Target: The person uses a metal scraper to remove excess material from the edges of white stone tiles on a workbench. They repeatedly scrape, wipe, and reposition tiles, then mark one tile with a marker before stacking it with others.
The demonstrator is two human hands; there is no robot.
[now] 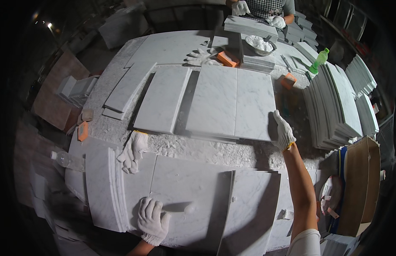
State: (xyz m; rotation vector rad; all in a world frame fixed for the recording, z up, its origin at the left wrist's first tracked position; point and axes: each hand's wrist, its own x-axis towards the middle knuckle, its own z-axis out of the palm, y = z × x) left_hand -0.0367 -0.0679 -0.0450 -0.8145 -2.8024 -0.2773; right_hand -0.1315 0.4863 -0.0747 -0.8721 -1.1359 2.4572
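My left hand (153, 222), in a white knit glove, lies on a pale grey-veined marble slab (181, 183) at the near side. Its fingers are a little bent and hold nothing. With fingers stretched out, my gloved right hand (284, 133) touches the right edge of a marble tile (255, 104). Another tile (213, 100) sits flush against that tile's left side. Further left is a small stack of narrower tiles (163, 100). A loose white glove (134, 151) rests on the dusty surface between my hands.
Tile stacks stand at the right (330, 102) and near left (105, 187). A bowl of white paste (261, 45), orange blocks (227, 59) and a green bottle (319, 60) lie farther off. Across the table is a gloved co-worker (266, 10). A cardboard box (360, 183) stands right.
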